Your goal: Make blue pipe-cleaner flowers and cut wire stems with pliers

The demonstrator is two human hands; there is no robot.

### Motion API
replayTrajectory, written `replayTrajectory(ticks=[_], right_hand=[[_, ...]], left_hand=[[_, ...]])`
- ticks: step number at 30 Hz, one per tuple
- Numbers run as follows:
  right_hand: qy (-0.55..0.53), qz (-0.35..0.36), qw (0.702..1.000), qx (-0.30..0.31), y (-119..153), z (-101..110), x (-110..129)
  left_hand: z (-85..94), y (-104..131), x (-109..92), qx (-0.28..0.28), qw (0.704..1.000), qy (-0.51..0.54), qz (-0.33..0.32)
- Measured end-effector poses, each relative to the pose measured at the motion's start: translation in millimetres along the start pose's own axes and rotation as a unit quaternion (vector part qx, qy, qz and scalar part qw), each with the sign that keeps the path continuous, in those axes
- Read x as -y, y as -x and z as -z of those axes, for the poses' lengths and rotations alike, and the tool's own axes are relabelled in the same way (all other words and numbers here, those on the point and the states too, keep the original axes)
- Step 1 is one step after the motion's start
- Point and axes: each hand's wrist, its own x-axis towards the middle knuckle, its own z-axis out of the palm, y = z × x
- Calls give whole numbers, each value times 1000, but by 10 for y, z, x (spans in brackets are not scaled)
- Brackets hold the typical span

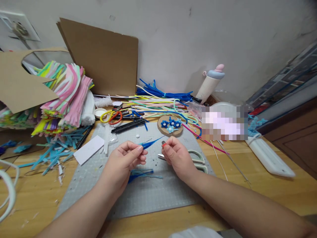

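My left hand (131,153) pinches a blue pipe-cleaner piece (148,144) that tapers to a thin point toward the right. In my right hand (177,155) is a lighter (163,144), its metal head and a bit of red body showing above the curled fingers. The lighter is close to the thin tip of the blue piece; no flame can be made out. Behind and under my right hand lie scissors with pale green handles (198,157), partly covered. More blue strips (141,175) rest on the grey cutting mat (158,195) below my left hand.
Blue flowers (170,124) sit on a round cardboard disc (162,127). Behind are orange-and-yellow scissors (112,116), loose pipe cleaners (158,105) and a bottle (209,82). Pastel bundles (66,92) crowd the left. A white glue gun (269,158) lies right, near metal rods (232,162).
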Motion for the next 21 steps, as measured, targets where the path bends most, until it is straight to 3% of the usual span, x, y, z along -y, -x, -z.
replayTrajectory(ticks=[7, 21], right_hand=[[28, 14, 999, -22, 11, -7, -7], [49, 23, 998, -12, 21, -26, -48]], left_hand=[[10, 10, 15, 32, 999, 17, 28], [-14, 19, 22, 29, 999, 12, 33]])
